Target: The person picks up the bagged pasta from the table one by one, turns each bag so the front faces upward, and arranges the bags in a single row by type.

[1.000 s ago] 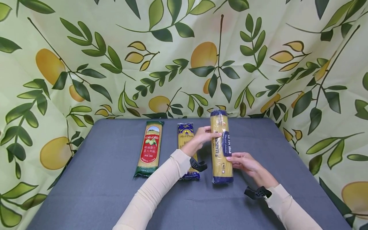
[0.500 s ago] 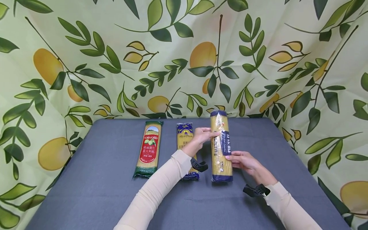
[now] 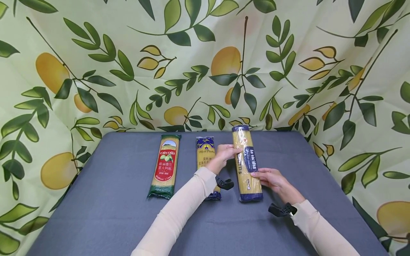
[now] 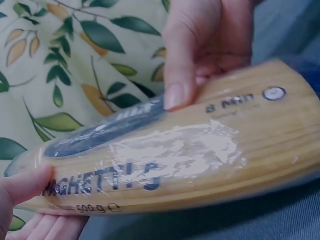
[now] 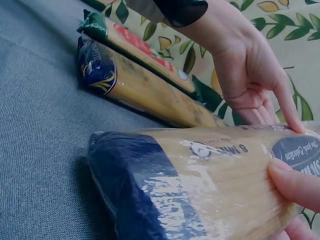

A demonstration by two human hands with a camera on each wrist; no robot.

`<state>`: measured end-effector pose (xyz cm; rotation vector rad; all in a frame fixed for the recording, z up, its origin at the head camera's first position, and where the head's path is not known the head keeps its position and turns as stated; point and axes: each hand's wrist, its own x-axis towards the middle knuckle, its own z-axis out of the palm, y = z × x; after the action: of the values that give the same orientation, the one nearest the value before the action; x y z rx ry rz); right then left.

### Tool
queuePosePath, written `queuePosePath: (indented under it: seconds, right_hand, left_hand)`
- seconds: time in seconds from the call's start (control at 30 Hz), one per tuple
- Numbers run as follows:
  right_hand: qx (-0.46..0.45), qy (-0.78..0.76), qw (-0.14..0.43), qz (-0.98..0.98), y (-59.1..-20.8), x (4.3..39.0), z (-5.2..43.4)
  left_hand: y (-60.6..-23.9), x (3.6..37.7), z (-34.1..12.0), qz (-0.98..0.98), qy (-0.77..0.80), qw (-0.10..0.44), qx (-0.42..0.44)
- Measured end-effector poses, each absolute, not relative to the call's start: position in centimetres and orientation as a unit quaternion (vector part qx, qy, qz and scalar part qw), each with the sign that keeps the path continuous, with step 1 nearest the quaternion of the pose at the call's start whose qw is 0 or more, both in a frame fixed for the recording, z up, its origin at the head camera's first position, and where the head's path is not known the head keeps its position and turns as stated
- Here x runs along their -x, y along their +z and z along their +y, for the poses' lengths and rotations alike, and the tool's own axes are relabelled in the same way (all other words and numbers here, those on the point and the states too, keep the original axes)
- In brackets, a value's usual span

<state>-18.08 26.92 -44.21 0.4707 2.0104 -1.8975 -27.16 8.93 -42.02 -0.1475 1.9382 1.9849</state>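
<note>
Both hands hold a pack of spaghetti with dark blue ends and a blue label, on the right half of the table. My left hand grips its upper left side, thumb on the front and fingers behind. Lower down on the right, my right hand pinches the edge, its thumb beside the label. In the left wrist view the pack shows "500 g" and "8 Min" print. Beyond it in the right wrist view, the left hand reaches over the pack's far side.
Left of the held pack lies a blue-and-yellow spaghetti pack, partly covered by the left forearm. Farther left lies a spaghetti pack with green ends and a red label. A leaf-and-fruit patterned cloth hangs behind the grey table.
The held pack has tilted, its top shifting slightly left and its bottom slightly right. Both hands keep their hold; the other two packs stay put.
</note>
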Motion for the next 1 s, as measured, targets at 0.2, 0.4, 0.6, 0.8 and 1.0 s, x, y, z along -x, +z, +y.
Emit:
queuePosePath:
  seconds: [0.2,0.4,0.6,0.8,1.0]
  right_hand:
    - [-0.195,-0.646,0.167,0.718,-44.7,18.3,26.8]
    - [-0.217,-0.644,0.162,0.715,-45.2,18.7,26.8]
    - [-0.224,-0.685,0.151,0.677,-45.6,19.2,26.9]
    - [-0.239,-0.677,0.148,0.68,-45.7,19.4,26.5]
    - [-0.259,-0.661,0.146,0.689,-45.6,19.6,26.3]
  left_hand:
    - [-43.0,27.7,9.2,0.699,0.694,0.161,0.065]
    - [-43.4,27.7,9.3,0.724,0.668,0.146,0.087]
    - [-44.3,28.2,10.1,0.726,0.666,0.146,0.094]
    - [-54.8,35.2,12.7,0.758,0.642,0.098,0.07]
    - [-56.8,36.5,12.9,0.815,0.57,0.077,0.074]
